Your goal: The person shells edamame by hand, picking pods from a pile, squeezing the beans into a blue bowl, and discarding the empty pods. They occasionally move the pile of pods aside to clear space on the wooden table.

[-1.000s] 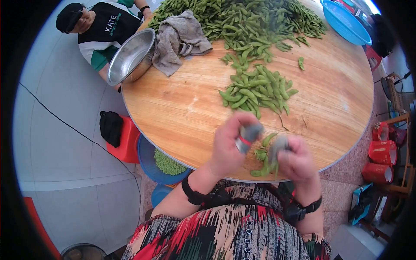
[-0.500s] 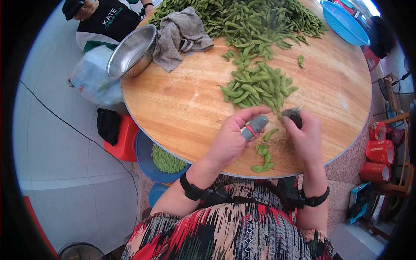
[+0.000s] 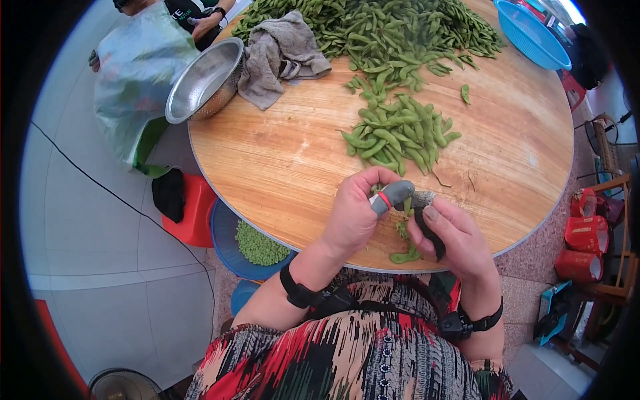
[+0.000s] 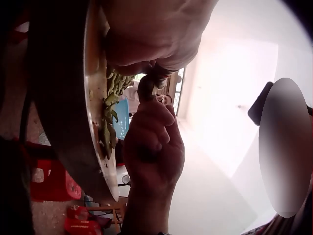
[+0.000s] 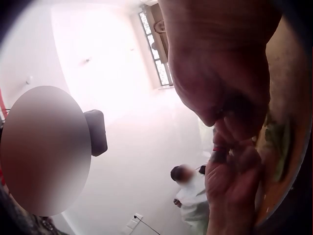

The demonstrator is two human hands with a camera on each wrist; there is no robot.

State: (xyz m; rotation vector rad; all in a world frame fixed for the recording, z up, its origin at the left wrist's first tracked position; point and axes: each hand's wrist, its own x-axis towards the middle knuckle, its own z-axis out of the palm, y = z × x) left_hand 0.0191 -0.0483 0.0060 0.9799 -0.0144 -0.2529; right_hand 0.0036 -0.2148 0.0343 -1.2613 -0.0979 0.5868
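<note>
In the head view both hands meet over the table's near edge. The left hand (image 3: 355,212) wears a grey finger cover with a red band and pinches a green pod (image 3: 408,205). From the other side, the right hand (image 3: 459,239), with dark covering on its fingers, grips the same pod; its exact hold is partly hidden. Pods (image 3: 405,256) lie on the wood just below the hands. Beyond them is a small heap of pods (image 3: 400,133). In the left wrist view the right hand (image 4: 154,142) is curled; the right wrist view shows the left hand (image 5: 232,181) touching it.
A large pod pile (image 3: 373,33) covers the table's far side. At the left edge stand a metal bowl (image 3: 207,80) and grey cloth (image 3: 280,57). A blue basket (image 3: 533,37) is far right; a tub of shelled beans (image 3: 260,247) sits below left. Another person holds a plastic bag (image 3: 137,80).
The hands, apart half a second ago, have come together around a pod; the right hand has moved left and down from near the heap. The other person's bag has risen into fuller view.
</note>
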